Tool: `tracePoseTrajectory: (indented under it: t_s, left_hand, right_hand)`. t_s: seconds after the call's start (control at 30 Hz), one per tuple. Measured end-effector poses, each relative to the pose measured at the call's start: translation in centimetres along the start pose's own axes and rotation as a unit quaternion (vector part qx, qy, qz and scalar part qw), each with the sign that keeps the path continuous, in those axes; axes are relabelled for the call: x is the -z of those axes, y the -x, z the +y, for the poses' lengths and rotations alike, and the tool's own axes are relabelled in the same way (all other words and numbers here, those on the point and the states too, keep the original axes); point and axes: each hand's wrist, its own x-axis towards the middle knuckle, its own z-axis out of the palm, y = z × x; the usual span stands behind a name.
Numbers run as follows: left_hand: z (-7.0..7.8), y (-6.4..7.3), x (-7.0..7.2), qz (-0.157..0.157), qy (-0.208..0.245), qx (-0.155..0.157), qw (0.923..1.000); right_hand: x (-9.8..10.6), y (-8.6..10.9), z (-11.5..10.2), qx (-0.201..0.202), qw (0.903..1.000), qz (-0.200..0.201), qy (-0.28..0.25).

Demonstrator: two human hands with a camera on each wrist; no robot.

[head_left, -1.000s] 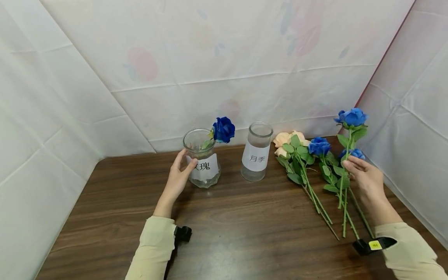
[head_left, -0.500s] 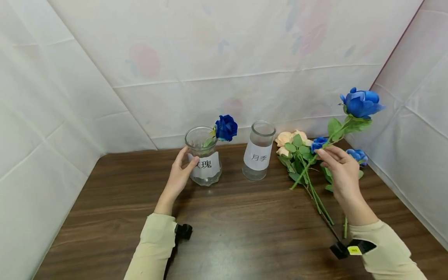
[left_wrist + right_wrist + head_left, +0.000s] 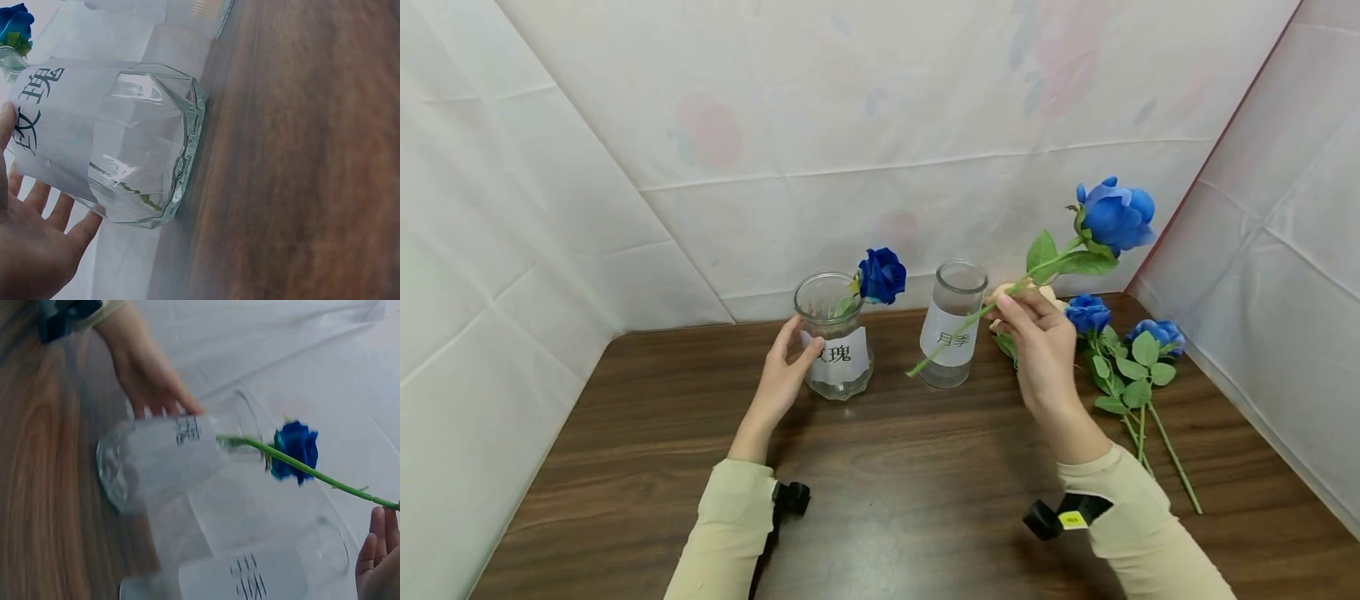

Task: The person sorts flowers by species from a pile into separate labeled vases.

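My left hand (image 3: 777, 383) holds a rounded glass vase (image 3: 841, 388) with a white paper label, thumb in front and fingers behind its side. A dark blue rose (image 3: 882, 276) leans out over the vase's rim; its stem end shows through the glass in the left wrist view. My right hand (image 3: 1048, 362) pinches the green stem of a lighter blue rose (image 3: 1116, 217), raised and tilted with the bloom up to the right. That stem's lower end crosses in front of a taller, straight glass vase (image 3: 947, 377), also labelled, in the head view.
Two blue roses, one (image 3: 1087, 313) beside the other (image 3: 1159, 333), lie at the right of the wooden table (image 3: 880, 500). Cream roses (image 3: 1049, 296) are mostly hidden behind my right hand. White cloth walls (image 3: 820, 150) border the table's back and sides.
My right hand has lifted the lighter blue rose from the flowers on the right and carried it left to beside the taller vase. My left hand stays at the rounded vase.
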Motion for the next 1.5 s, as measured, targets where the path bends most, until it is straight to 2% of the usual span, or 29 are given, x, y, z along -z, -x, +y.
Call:
tracePoseTrajectory:
  t_s: [0.3, 0.57, 0.83, 1.17, 1.3, 1.5]
  left_hand:
    - [-0.1, 0.2, 0.0, -0.004, 0.000, 0.005, 1.0000]
    - [0.1, 0.2, -0.2, -0.002, 0.000, 0.002, 1.0000]
    - [0.0, 0.3, -0.3, -0.006, -0.003, 0.001, 1.0000]
    - [0.3, 0.4, -0.3, -0.003, -0.003, 0.002, 1.0000]
    - [0.3, 0.4, -0.3, 0.000, -0.002, 0.005, 1.0000]
    - [0.0, 0.2, -0.4, 0.000, 0.002, 0.004, 1.0000]
  right_hand:
    - [-4.6, 0.1, 1.5, 0.052, 0.9964, -0.001, -0.066]
    - [-7.1, 0.1, 3.3, 0.091, 0.9929, 0.027, -0.072]
    - [-8.7, 0.7, 5.6, 0.070, 0.9967, 0.020, -0.036]
    - [-10.7, -0.2, 7.5, 0.039, 0.9987, 0.022, -0.024]
    - [-11.4, -0.7, 8.2, 0.039, 0.9991, 0.015, 0.012]
    - [-12.0, -1.5, 9.3, 0.053, 0.9977, 0.019, 0.037]
